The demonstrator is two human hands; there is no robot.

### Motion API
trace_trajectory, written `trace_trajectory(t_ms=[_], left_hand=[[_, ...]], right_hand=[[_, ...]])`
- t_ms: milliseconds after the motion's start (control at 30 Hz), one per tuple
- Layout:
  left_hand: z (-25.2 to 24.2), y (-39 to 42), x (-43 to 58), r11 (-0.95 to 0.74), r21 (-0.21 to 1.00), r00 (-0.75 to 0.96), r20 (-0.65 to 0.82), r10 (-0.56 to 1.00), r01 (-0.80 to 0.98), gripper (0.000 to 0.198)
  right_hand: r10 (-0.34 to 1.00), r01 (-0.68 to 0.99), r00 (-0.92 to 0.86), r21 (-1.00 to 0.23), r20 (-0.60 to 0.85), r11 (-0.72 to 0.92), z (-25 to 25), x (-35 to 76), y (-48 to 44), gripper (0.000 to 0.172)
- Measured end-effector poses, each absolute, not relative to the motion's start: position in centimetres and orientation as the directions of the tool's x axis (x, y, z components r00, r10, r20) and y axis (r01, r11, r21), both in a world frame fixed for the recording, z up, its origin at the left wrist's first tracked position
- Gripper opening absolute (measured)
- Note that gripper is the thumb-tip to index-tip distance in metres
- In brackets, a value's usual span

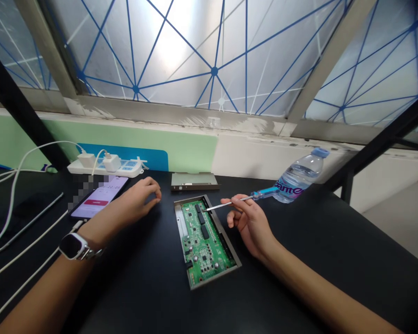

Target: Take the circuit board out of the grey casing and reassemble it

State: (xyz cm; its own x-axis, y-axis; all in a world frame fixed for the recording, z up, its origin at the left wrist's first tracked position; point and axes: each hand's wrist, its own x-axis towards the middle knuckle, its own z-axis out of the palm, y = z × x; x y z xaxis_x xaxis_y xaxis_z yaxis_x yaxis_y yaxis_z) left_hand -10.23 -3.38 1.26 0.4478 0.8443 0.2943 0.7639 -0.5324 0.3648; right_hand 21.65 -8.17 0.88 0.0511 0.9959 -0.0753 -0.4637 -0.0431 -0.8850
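Observation:
A green circuit board (pixel 204 241) lies in an open grey metal case (pixel 234 253) on the black table. My right hand (pixel 249 221) is closed around a screwdriver (pixel 245 199) with a blue handle; its metal tip touches the far end of the board. My left hand (pixel 139 198) rests on the table left of the case, fingers curled and pressed together near a phone; I cannot see anything in them. A watch (pixel 73 246) is on my left wrist.
The case's grey lid (pixel 194 181) lies behind the board. A lit phone (pixel 99 195) and a white power strip (pixel 106 166) with chargers and white cables (pixel 17 181) sit at left. A water bottle (pixel 299 178) lies at right near a black frame leg.

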Motion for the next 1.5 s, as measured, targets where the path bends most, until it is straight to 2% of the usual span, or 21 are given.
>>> trace_trajectory(t_ms=[167,367,600,833,1033,1200,1367,1500], left_hand=[[0.0,-3.0,-11.6,-0.435,0.329,0.403,0.163,0.901,0.838,0.015],[0.6,-3.4,-11.1,-0.403,0.340,0.372,0.156,0.915,0.849,0.017],[1.0,-3.8,-10.8,-0.364,0.463,0.342,0.133,0.930,0.808,0.026],[1.2,-3.5,-10.1,-0.373,0.419,0.366,0.099,0.925,0.828,0.018],[0.7,-3.2,-10.1,-0.385,0.390,0.369,0.118,0.922,0.837,0.019],[1.1,-3.5,-10.2,-0.390,0.454,0.365,0.146,0.920,0.801,0.016],[2.2,-4.3,-8.6,-0.485,0.494,0.368,0.319,0.873,0.721,0.024],[1.8,-4.8,-6.3,-0.517,0.562,0.422,0.301,0.855,0.646,0.020]], right_hand=[[0.998,-0.419,0.040,-0.908,-0.040,-0.020,0.8,21.3,-8.4,0.035],[0.999,-0.401,0.023,-0.916,-0.041,-0.028,0.6,21.3,-8.3,0.032],[0.999,-0.389,0.004,-0.920,-0.044,-0.039,0.6,21.3,-8.5,0.031],[0.999,-0.371,-0.027,-0.928,-0.027,-0.035,0.3,21.1,-8.5,0.030],[0.999,-0.381,-0.029,-0.924,-0.015,-0.025,0.3,21.2,-8.5,0.028],[1.000,-0.387,-0.030,-0.922,-0.009,-0.020,0.4,21.2,-8.5,0.028],[0.999,-0.387,-0.036,-0.922,-0.014,-0.027,0.3,21.1,-8.5,0.028],[1.000,-0.417,-0.026,-0.909,-0.010,-0.020,0.2,21.0,-8.5,0.030]])
